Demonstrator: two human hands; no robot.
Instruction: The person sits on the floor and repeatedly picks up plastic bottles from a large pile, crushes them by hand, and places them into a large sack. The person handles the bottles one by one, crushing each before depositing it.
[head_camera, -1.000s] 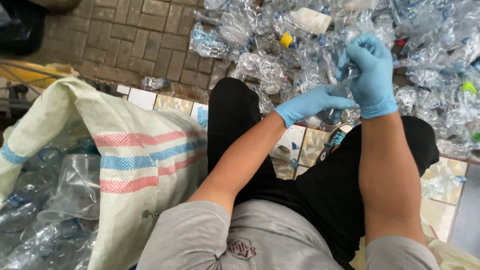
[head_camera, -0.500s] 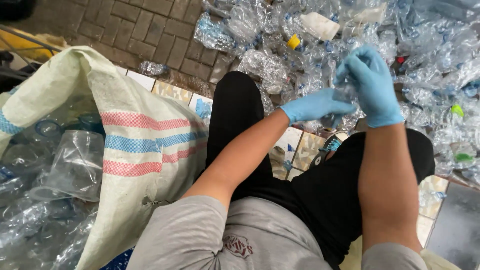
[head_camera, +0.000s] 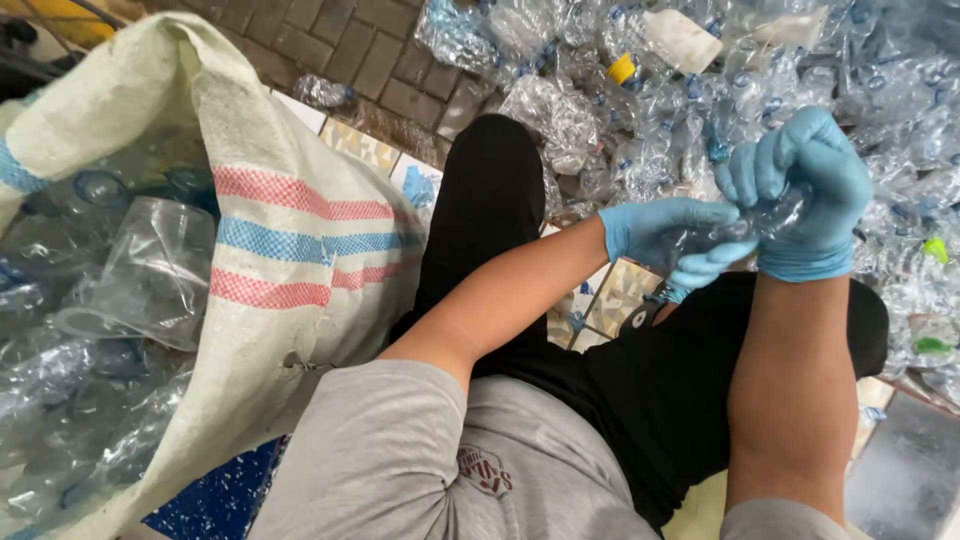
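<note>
Both gloved hands are gripping one clear crushed bottle (head_camera: 740, 225) at about two o'clock: the left hand (head_camera: 675, 240) curling under it, the right hand (head_camera: 805, 195) closing over its top. Loose bottles (head_camera: 620, 110) are lying at twelve o'clock, a striped woven sack (head_camera: 280, 230) at nine.

Single view, head-mounted, aimed steeply down and forward over own lap. Close range: gloved left hand (head_camera: 672, 240) and right hand (head_camera: 805, 195) upper right, woven sack (head_camera: 290, 250) left, bottle heap (head_camera: 600, 90) along top. No second view for overlap.
</note>
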